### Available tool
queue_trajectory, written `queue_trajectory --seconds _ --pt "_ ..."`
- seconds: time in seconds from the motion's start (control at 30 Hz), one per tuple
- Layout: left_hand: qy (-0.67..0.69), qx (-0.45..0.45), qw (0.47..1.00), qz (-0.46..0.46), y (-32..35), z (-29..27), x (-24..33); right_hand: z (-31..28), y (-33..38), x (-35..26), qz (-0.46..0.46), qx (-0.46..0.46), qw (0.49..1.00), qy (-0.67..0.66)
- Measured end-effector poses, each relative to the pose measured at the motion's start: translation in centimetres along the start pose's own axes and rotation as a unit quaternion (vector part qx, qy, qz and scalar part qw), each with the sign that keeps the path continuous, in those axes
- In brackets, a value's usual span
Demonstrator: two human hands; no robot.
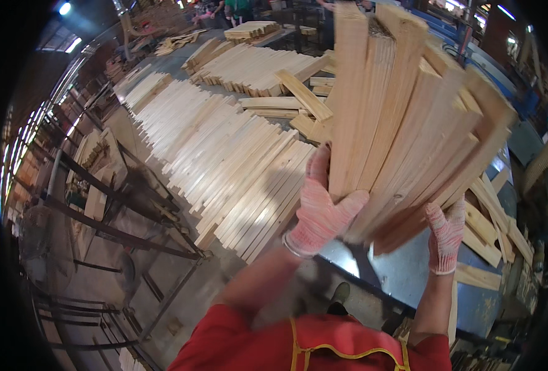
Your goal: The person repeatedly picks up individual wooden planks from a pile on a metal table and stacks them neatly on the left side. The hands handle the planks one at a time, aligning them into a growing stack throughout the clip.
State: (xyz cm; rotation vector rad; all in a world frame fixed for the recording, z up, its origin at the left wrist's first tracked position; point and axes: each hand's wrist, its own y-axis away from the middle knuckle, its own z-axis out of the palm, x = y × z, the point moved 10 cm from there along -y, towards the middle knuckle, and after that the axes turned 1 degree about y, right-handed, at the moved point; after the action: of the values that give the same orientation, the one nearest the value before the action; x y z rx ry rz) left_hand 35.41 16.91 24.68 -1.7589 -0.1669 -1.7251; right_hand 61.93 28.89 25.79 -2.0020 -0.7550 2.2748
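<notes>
Between my two gloved hands a thick bundle of wooden boards [398, 130] is held up on end, fanning out a little toward the top. My left hand [323, 213] grips the bundle's left side low down, thumb across the near face of the boards. On the right, my right hand [447, 238] presses the lower right edge, its thumb on the near side. Both gloves are whitish-pink knit. Beneath and left of the bundle, a long row of boards [224, 148] lies side by side on the metal table [348, 256].
A second row of boards [261, 68] lies farther back. Loose pieces [305, 96] lie crosswise behind the bundle, and more offcuts [484, 229] sit at right. A dark metal frame rack [119, 229] stands at left. Other people [237, 11] are at the far end.
</notes>
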Motion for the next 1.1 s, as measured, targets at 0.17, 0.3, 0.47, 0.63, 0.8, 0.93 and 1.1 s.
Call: queue_trajectory --seconds 0.17,0.3,0.47,0.63,0.8,0.93,1.1 --pt "-0.154 -0.139 0.972 0.113 4.8 -3.6 -5.1 -3.1 8.6 10.8 -0.063 -0.086 0.94 0.325" --pt "-0.113 -0.173 0.975 -0.08 10.5 -8.1 -18.5 -1.6 17.9 24.3 0.189 -0.119 0.968 0.12" --pt "-0.558 -0.31 0.77 0.005 14.7 -10.5 -25.6 4.3 22.5 25.9 0.228 -0.244 0.818 0.469" --pt "-0.604 -0.375 0.7 -0.061 13.9 -12.0 -29.0 5.2 21.5 26.7 0.23 -0.372 0.732 0.522" --pt "-0.341 -0.285 0.88 -0.167 15.3 -15.6 -31.5 1.3 19.8 26.9 0.373 -0.182 0.904 0.102" --pt "-0.059 -0.054 0.84 -0.537 20.2 -16.2 -30.1 2.2 19.1 28.4 0.516 -0.184 0.835 -0.057" --pt "0.07 -0.04 0.839 -0.538 23.1 -12.6 -30.3 5.9 17.1 28.0 0.539 -0.258 0.8 0.057"
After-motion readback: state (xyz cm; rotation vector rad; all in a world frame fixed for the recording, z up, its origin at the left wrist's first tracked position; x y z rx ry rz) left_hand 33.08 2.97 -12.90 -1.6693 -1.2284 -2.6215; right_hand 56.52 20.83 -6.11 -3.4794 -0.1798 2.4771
